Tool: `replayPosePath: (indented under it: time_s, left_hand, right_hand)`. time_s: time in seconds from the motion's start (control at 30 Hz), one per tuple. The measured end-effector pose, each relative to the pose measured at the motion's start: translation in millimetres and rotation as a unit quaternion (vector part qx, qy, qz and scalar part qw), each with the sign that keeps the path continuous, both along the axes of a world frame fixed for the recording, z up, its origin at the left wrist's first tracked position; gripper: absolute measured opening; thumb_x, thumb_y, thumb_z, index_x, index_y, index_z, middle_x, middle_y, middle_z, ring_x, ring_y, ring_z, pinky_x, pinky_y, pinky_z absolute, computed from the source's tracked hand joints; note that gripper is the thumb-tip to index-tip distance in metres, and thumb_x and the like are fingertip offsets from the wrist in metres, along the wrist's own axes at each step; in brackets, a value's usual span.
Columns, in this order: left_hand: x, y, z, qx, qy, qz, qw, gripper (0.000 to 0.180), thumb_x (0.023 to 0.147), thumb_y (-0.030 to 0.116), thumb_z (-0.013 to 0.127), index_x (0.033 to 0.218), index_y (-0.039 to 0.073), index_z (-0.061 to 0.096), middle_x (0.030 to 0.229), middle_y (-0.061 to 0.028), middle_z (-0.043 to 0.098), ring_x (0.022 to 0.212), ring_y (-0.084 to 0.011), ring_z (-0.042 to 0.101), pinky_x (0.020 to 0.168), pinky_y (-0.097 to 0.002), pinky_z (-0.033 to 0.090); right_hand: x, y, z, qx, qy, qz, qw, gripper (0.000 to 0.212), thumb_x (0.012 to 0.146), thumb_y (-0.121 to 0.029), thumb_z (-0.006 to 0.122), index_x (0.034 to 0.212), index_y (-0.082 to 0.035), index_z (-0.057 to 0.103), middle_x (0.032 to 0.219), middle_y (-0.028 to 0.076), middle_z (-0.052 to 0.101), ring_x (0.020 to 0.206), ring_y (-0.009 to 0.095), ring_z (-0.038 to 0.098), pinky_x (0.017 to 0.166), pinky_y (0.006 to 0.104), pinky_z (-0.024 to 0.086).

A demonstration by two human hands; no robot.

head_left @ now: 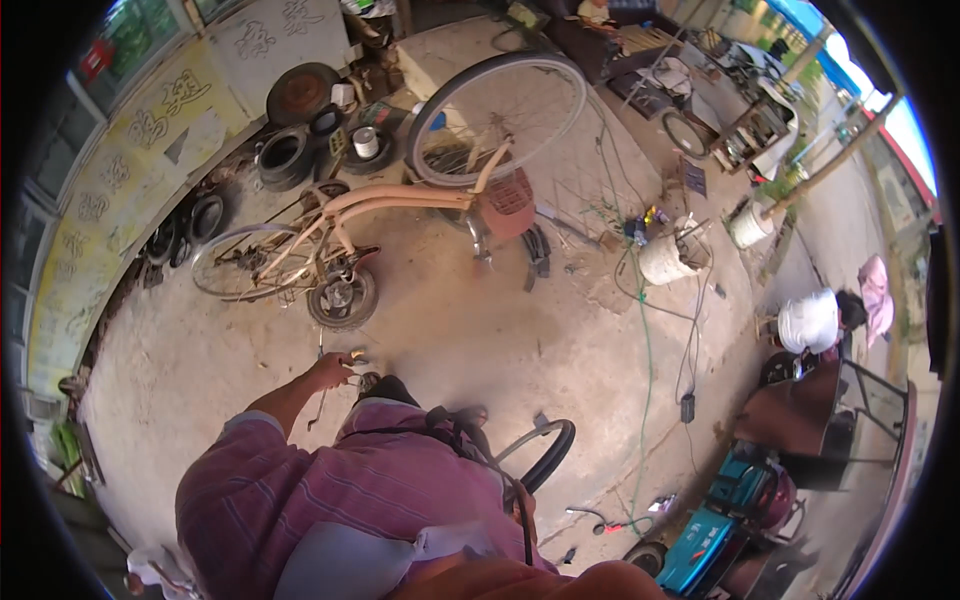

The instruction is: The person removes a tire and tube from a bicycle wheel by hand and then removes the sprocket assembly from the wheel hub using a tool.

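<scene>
Peach-painted metal dominates the middle: a bicycle point(400, 195) stretches over the concrete floor point(570, 335), front wheel point(505, 120) towards the far edge, rear wheel point(243, 262) out to the left, reddish basket point(508, 205) at the handlebar end. Just this side of the frame, a small black-tyred wheel point(342, 298). Now the left hand point(328, 371), near that small wheel, fingers closed round a metal tool point(357, 358) with a yellowish tip; a slim rod point(318, 407) shows just beside, held or not, I can't tell. And the right hand point(528, 507)? Low beside the striped shirt point(385, 485), mostly hidden, its grip impossible to read; a black tyre point(553, 458) curves right by it. More tyres point(284, 160) crowd the floor's far left corner; a white bucket point(668, 260) stands towards the far right, a blue machine point(700, 545) at the near right corner.
</scene>
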State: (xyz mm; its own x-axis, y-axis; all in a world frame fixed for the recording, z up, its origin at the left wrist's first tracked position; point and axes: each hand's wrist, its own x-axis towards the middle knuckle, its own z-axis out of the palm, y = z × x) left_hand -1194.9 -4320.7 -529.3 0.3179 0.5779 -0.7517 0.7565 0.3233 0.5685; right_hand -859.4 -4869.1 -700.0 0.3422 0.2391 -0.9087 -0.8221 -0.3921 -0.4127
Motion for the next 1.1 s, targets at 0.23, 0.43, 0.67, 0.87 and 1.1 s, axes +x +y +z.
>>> replayPosePath:
  time_s: [0.23,0.43,0.67,0.87,1.1]
  left_hand:
    - [-153,-25,-26,-0.005,0.026,0.076,0.997,0.033,0.084,0.021,0.071,0.110,0.002,0.066,0.068,-0.0090,0.067,0.049,-0.0160,0.058,0.041,-0.0307,0.044]
    - [-291,-34,-55,-0.065,0.059,0.167,0.982,0.022,0.083,0.017,0.071,0.100,0.002,0.068,0.065,-0.0069,0.065,0.046,-0.0148,0.055,0.039,-0.0310,0.042]
    - [-391,-2,-24,0.012,0.080,0.236,0.968,0.029,0.083,0.017,0.071,0.109,0.004,0.068,0.065,-0.0068,0.065,0.048,-0.0143,0.057,0.042,-0.0299,0.044]
    - [-420,-2,20,0.092,0.070,0.321,0.940,0.029,0.088,0.021,0.069,0.113,0.005,0.068,0.071,-0.0064,0.067,0.051,-0.0110,0.056,0.044,-0.0276,0.044]
    - [-459,-58,21,0.095,0.043,0.373,0.922,0.023,0.088,0.020,0.069,0.104,0.003,0.068,0.070,-0.0070,0.067,0.052,-0.0114,0.058,0.042,-0.0270,0.043]
  right_hand:
    - [-24,90,72,-0.012,0.033,-0.005,0.999,0.027,0.095,-0.027,0.068,0.095,-0.001,0.061,0.078,0.007,0.062,0.066,0.021,0.063,0.056,0.0352,0.052]
    - [-73,153,109,0.005,0.026,0.059,0.998,0.018,0.095,-0.018,0.067,0.097,-0.001,0.061,0.077,0.006,0.062,0.063,0.018,0.062,0.052,0.0302,0.048]
    - [-154,241,160,-0.031,-0.079,0.157,0.984,0.019,0.092,-0.014,0.069,0.105,-0.003,0.060,0.083,0.007,0.064,0.071,0.019,0.065,0.059,0.0318,0.052]
    - [-165,272,105,0.017,-0.021,0.254,0.967,0.027,0.089,-0.015,0.072,0.111,-0.002,0.064,0.091,0.009,0.067,0.081,0.023,0.067,0.073,0.0368,0.055]
    - [-180,302,112,0.030,-0.059,0.310,0.949,0.026,0.087,-0.016,0.073,0.108,-0.002,0.067,0.091,0.007,0.068,0.083,0.019,0.065,0.076,0.0335,0.051]
